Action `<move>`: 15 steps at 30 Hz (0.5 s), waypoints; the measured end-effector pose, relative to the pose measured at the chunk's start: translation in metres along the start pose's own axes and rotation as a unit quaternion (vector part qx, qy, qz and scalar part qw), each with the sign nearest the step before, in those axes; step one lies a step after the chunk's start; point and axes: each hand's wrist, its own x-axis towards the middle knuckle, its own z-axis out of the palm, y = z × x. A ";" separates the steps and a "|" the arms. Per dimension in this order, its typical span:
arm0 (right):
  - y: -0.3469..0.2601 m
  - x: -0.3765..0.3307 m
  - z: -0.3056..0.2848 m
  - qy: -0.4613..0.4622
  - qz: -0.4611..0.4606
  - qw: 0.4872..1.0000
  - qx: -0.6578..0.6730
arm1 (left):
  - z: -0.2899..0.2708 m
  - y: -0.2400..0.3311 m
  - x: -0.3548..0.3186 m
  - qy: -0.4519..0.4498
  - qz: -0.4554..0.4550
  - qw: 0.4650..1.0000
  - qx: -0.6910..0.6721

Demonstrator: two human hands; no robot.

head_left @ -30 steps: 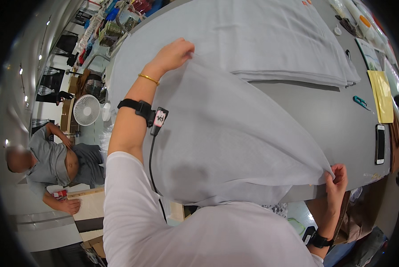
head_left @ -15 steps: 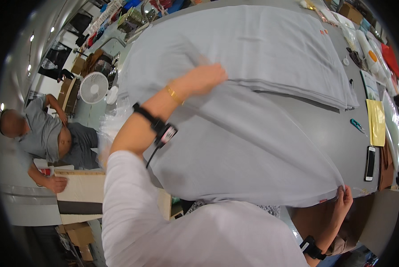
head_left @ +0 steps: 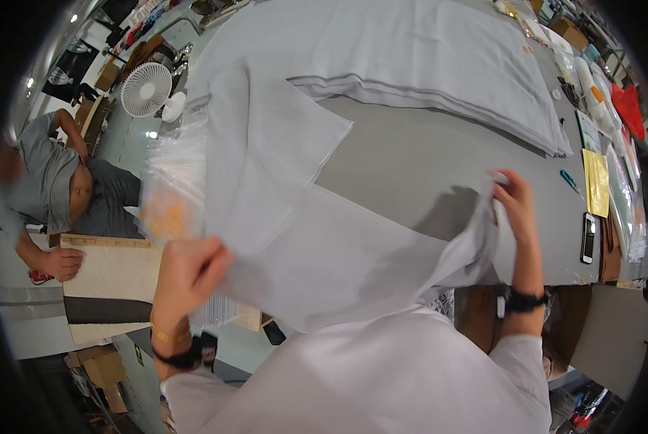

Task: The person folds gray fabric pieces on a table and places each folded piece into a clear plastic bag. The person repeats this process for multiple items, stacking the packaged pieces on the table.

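Observation:
A thin light-grey cloth (head_left: pixel 338 246) hangs and spreads between my two hands at the table's near side. My left hand (head_left: pixel 190 275), slightly blurred, is closed on the cloth's left edge. My right hand (head_left: pixel 515 206) pinches a corner and holds it raised above the tabletop, throwing a shadow there. Part of the cloth lies folded over at the left, one pointed corner lying on the table. Behind it is a stack of folded grey cloth (head_left: pixel 410 50) in several layers, with small orange marks near its right end.
Along the grey table's (head_left: pixel 403 152) right side lie a phone (head_left: pixel 588 239), teal thread snips (head_left: pixel 571 181), a yellow packet (head_left: pixel 595 181) and plastic bags. Clear plastic bags (head_left: pixel 172 181) are at the left edge. Beyond stand a white fan (head_left: pixel 147 90) and another person (head_left: pixel 49 166), one hand on a wooden board.
My left hand has swept back from the stack toward me at the near left, drawing the cloth along. My right hand has lifted its corner up and away from the near edge.

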 end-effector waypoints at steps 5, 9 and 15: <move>-0.017 0.071 0.161 -0.163 0.045 0.985 -0.024 | 0.121 -0.041 0.146 0.162 0.118 0.976 0.090; -0.031 0.089 0.207 -0.163 -0.058 0.980 -0.098 | 0.193 -0.065 0.234 0.200 0.111 0.967 0.112; -0.037 0.111 0.202 -0.218 -0.176 0.959 -0.052 | 0.195 -0.064 0.234 0.164 0.089 0.974 -0.132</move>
